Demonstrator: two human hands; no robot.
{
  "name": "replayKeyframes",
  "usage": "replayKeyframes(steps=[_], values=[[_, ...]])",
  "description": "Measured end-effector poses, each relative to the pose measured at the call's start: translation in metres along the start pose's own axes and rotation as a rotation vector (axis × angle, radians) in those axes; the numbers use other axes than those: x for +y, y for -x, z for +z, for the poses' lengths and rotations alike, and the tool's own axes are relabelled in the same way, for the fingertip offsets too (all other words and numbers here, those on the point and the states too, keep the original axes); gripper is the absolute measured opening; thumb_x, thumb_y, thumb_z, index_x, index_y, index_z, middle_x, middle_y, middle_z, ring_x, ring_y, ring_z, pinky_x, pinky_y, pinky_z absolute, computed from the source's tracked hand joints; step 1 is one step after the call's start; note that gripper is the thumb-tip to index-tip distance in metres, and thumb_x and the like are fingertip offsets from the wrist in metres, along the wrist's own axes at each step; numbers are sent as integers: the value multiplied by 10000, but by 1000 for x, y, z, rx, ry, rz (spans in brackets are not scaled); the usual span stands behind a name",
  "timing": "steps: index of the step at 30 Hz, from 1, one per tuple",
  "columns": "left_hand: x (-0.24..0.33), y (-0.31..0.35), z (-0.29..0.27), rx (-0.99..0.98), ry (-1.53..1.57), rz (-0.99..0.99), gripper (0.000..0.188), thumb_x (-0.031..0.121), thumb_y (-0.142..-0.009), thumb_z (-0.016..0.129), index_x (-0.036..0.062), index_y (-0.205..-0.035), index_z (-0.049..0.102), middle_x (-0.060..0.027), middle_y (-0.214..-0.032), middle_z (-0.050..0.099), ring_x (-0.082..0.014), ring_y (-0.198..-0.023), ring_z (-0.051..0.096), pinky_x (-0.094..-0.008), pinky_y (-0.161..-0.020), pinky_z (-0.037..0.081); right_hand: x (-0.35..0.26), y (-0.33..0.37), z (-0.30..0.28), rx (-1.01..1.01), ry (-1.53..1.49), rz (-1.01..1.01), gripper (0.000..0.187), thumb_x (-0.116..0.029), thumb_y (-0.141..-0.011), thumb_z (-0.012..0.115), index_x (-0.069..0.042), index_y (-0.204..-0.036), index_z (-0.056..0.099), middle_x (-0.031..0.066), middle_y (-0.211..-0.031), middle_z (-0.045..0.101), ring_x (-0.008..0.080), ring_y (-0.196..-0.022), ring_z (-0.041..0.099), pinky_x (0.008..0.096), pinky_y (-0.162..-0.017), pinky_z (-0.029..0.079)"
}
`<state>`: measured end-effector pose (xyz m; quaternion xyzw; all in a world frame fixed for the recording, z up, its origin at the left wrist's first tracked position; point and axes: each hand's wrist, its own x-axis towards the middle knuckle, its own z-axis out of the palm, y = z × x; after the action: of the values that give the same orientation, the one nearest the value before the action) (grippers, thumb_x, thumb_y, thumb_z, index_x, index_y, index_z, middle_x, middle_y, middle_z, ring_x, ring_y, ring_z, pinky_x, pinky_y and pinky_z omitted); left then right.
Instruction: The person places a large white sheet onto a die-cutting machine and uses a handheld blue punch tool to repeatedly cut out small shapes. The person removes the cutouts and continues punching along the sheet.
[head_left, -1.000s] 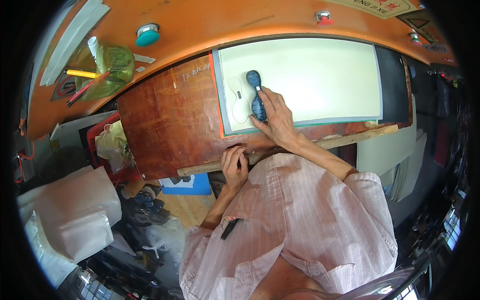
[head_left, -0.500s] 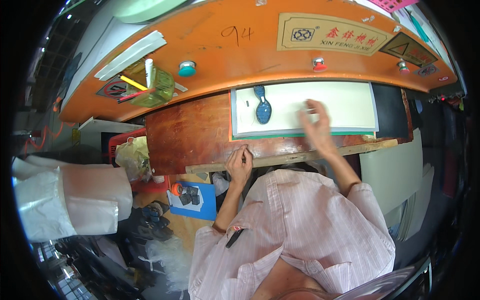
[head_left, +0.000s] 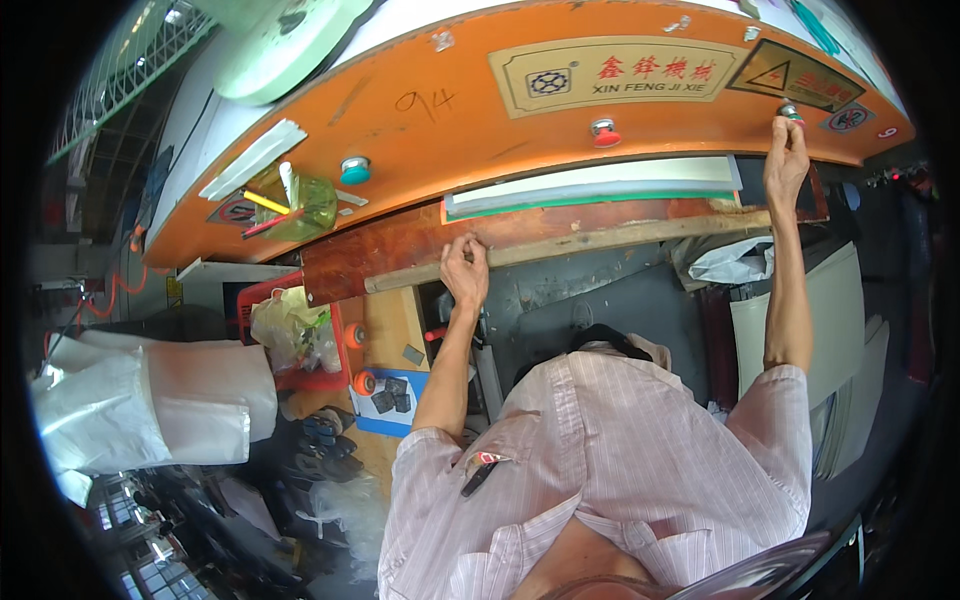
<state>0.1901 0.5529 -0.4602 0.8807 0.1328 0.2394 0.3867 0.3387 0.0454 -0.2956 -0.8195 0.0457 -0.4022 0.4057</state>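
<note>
My right hand (head_left: 787,170) is raised to the orange machine front, fingers closed around the push button (head_left: 790,113) at its right end. My left hand (head_left: 465,272) rests by the wooden board (head_left: 385,250), fingers curled together; whether anything is in them is hidden. Ahead of it lies the layered pad with a white top sheet (head_left: 600,181), mostly hidden under the orange machine front (head_left: 450,135). The dark blue sole-shaped piece on that sheet is out of sight now.
A green button (head_left: 354,170) and a red button (head_left: 604,133) sit on the machine front. A yellow-green pen holder (head_left: 312,208) hangs at its left. On a lower shelf at left, a blue board (head_left: 385,415) holds dark blocks, near a red crate (head_left: 318,378).
My right hand has gone from above the white sheet up and right to the push button. My view has shifted, and the machine front now covers the sole-shaped piece. The left hand stays by the board.
</note>
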Motion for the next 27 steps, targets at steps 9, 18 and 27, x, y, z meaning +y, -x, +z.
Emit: replayKeyframes(steps=[9, 18, 27], values=[[15, -29, 1, -4, -54, -60, 169, 197, -940, 670, 79, -998, 775, -130, -796, 700, -309, -781, 685, -434, -754, 543, -56, 135, 37, -419, -6, -81, 192, -180, -1007, 637, -14, -929, 694, 161, -867, 675, 341, -800, 639, 419, -751, 523], [11, -27, 1, -28, -30, -70, 148, 197, -942, 675, 91, -999, 760, -124, -777, 700, -309, -792, 682, -439, -762, 541, -82, 225, 98, -543, -49, -191, 213, -189, -961, 679, -26, -1081, 744, 169, -1039, 734, 374, -1013, 646, 492, -966, 466], [10, 18, -22, -175, 30, -121, 249, 173, -960, 671, 47, -1165, 735, -129, -892, 716, -313, -875, 657, -456, -792, 525, -78, 266, 75, -597, 20, -56, 196, -185, -961, 677, -15, -1008, 762, 171, -982, 739, 390, -1000, 647, 493, -960, 464]])
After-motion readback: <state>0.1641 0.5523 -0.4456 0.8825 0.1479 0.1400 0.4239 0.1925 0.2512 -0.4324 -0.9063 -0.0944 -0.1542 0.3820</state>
